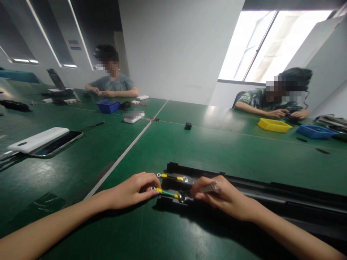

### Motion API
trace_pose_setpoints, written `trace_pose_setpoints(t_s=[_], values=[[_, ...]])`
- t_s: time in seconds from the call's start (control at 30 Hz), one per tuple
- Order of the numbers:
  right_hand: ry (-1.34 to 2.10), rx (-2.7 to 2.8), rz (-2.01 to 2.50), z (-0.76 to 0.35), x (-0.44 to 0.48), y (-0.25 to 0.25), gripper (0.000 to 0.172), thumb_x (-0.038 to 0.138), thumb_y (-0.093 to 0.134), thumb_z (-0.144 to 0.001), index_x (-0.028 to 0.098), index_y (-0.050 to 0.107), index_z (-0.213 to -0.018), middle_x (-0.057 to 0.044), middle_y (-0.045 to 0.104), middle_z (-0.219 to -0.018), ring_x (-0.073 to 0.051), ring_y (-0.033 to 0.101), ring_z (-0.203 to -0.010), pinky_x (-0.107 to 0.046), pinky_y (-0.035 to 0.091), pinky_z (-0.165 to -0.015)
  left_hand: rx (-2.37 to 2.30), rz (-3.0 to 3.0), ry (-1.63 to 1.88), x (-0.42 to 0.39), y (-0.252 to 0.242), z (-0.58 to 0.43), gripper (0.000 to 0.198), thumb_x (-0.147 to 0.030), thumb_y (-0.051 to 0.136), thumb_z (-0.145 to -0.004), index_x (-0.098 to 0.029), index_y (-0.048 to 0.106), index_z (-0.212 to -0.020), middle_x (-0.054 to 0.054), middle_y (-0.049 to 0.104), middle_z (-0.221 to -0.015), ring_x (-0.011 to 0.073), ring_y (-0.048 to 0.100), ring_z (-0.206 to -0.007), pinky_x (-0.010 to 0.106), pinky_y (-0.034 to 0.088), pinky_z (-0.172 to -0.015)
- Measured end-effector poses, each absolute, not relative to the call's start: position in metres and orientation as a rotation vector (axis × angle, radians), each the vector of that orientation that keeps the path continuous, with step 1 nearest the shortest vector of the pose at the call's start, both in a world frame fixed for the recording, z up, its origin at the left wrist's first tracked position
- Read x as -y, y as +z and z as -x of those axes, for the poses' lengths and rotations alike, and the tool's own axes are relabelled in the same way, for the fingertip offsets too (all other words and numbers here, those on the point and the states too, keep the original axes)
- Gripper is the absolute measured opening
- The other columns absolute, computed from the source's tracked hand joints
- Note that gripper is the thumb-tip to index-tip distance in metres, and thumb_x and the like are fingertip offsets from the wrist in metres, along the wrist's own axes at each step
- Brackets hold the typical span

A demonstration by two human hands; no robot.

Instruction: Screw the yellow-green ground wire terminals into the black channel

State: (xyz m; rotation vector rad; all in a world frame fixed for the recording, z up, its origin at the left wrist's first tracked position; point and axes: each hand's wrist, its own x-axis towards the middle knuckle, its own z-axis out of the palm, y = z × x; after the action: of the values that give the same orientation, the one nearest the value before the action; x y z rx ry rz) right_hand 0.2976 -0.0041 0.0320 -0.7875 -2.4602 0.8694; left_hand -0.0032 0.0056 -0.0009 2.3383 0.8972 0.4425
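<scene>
A long black channel-shaped housing point(249, 186) lies on the green table, its left end between my hands. Closed around a metal wrench point(212, 187), my right hand point(230, 202) keeps the tool's far end at the fixing point of a green wire point(168, 193) with yellow sleeves. The fingers partly hide the wrench's shaft. My left hand point(137, 188) pinches the green wire near its free ring terminal point(153, 188). Behind it, a black wire point(171, 177), also yellow-sleeved, runs from a loose ring terminal point(159, 174) to a second fixing point in the housing.
A phone point(58, 144) and a white power bank point(40, 139) lie left. A small black block point(188, 126) sits ahead. Blue point(107, 106) and yellow point(274, 125) bins stand farther off. Two people sit across the green table point(121, 231). The housing extends past the right edge.
</scene>
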Motion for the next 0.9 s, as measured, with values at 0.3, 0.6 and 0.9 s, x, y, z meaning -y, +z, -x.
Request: trace_pose_setpoints(t_s=[0.3,0.6,0.9], values=[[0.851,2.413,0.770,-0.2957,0.0073,0.0378,0.018,0.025,0.047,-0.096,0.014,0.061,-0.091,0.004,0.053,-0.063,-0.007,0.048,-0.053,-0.018,0.039,-0.057,-0.893,-2.342,0.446,-0.0060,-0.0007,0.0041,0.007,-0.022,0.053,-0.094,-0.017,0.059,-0.095,0.000,0.057,-0.082,0.0152,0.052,-0.073,0.023,0.038,-0.067],[0.867,2.377,0.793,-0.2970,0.0078,0.0356,0.018,0.027,0.046,-0.097,0.015,0.059,-0.094,0.003,0.054,-0.064,-0.007,0.047,-0.050,-0.018,0.039,-0.052,-0.890,-2.341,0.450,-0.0059,-0.0020,0.0042,0.008,-0.023,0.053,-0.095,-0.018,0.059,-0.096,0.000,0.058,-0.083,0.0157,0.053,-0.074,0.024,0.038,-0.068],[0.855,2.442,0.747,-0.2967,0.0031,0.0327,0.016,0.021,0.047,-0.096,0.016,0.062,-0.100,-0.002,0.066,-0.082,-0.009,0.057,-0.064,-0.019,0.043,-0.063,-0.891,-2.340,0.436,-0.0041,0.0024,0.0029,0.007,-0.020,0.053,-0.094,-0.017,0.059,-0.096,0.000,0.057,-0.083,0.0157,0.053,-0.075,0.024,0.038,-0.069]])
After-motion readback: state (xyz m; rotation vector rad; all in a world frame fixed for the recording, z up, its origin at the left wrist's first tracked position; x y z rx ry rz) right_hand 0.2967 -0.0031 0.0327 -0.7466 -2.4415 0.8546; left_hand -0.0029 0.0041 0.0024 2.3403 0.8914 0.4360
